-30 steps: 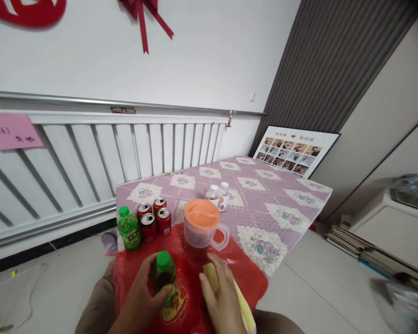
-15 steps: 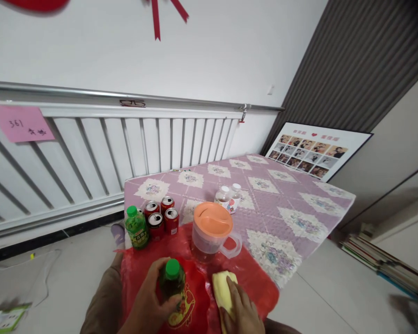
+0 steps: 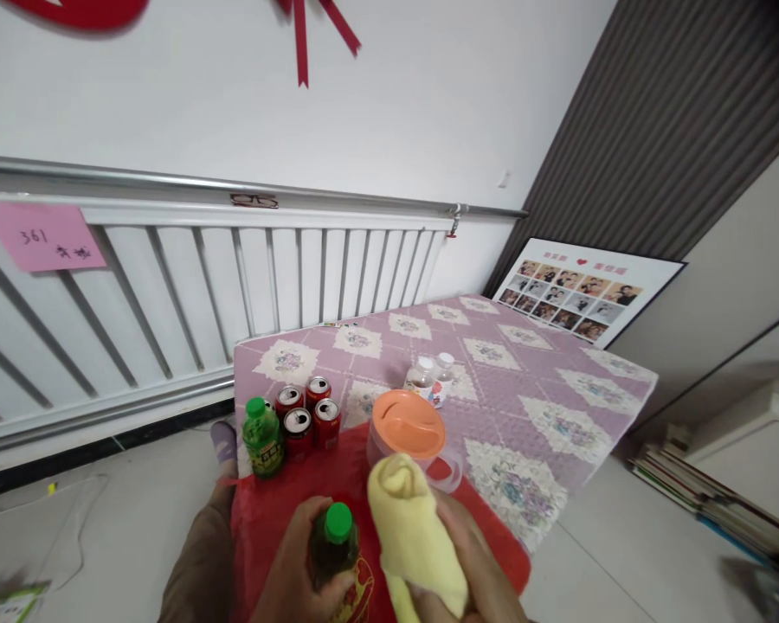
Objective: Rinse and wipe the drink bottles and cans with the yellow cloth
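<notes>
My left hand [image 3: 305,562] is wrapped round a green-capped bottle [image 3: 335,547] of dark drink, upright over the red plastic sheet [image 3: 273,506]. My right hand [image 3: 477,554] grips a bunched yellow cloth [image 3: 412,528], raised just right of the bottle and apart from it. Behind the cloth stands a clear plastic pitcher with an orange lid [image 3: 408,424], its lower part hidden by the cloth. At the left, a second green-capped bottle [image 3: 263,441] stands beside several opened red drink cans [image 3: 299,426].
Two small white-capped bottles [image 3: 421,375] stand behind the pitcher on the purple flowered tablecloth [image 3: 493,424]. A white radiator [image 3: 299,268] runs along the wall behind the table. A photo board [image 3: 577,285] leans at the back right, and stacked books [image 3: 694,502] lie on the right.
My right hand has lifted the yellow cloth off the red sheet, up and left, to beside the bottle. My left hand still holds the bottle. The view has shifted slightly.
</notes>
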Demonstrator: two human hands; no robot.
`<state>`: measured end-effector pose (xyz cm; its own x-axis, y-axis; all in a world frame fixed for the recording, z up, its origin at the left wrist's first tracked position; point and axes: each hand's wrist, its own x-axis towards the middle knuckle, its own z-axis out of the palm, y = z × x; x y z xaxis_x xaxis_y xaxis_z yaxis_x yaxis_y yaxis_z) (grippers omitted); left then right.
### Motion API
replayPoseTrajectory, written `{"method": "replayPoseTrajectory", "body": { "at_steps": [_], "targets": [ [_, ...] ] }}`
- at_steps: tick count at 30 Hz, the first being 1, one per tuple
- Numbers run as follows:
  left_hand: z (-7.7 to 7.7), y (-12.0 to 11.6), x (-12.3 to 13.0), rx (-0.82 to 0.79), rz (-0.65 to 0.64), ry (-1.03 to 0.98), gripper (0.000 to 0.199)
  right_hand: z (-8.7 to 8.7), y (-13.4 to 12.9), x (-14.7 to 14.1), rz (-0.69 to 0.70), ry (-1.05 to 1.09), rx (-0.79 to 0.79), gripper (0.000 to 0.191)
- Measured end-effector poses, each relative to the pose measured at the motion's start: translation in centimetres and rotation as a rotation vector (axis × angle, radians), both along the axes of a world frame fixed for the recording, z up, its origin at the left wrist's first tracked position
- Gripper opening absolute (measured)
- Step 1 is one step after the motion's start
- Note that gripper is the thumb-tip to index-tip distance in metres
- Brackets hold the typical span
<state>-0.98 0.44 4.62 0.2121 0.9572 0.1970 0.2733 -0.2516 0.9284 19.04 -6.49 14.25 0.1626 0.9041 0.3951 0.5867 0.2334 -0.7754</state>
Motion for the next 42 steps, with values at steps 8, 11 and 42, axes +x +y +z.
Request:
{"method": "replayPoseTrajectory", "body": {
  "at_steps": [8,11,42],
  "targets": [
    [-1.5,-0.2,0.8,-0.108,0.075,-0.053,0.052,4.2,4.8,-5.5,0.308,-0.391,-0.206,0.076],
    [-0.4,-0.2,1.0,-0.088,0.067,-0.109,0.057,2.9,4.9,-5.1,0.291,-0.194,-0.213,0.073],
    [3.6,1.7,-3.3,-0.15,-0.281,0.088,0.072,-7.9,2.1,-5.2,-0.107,0.123,-0.058,0.087]
  ]
}}
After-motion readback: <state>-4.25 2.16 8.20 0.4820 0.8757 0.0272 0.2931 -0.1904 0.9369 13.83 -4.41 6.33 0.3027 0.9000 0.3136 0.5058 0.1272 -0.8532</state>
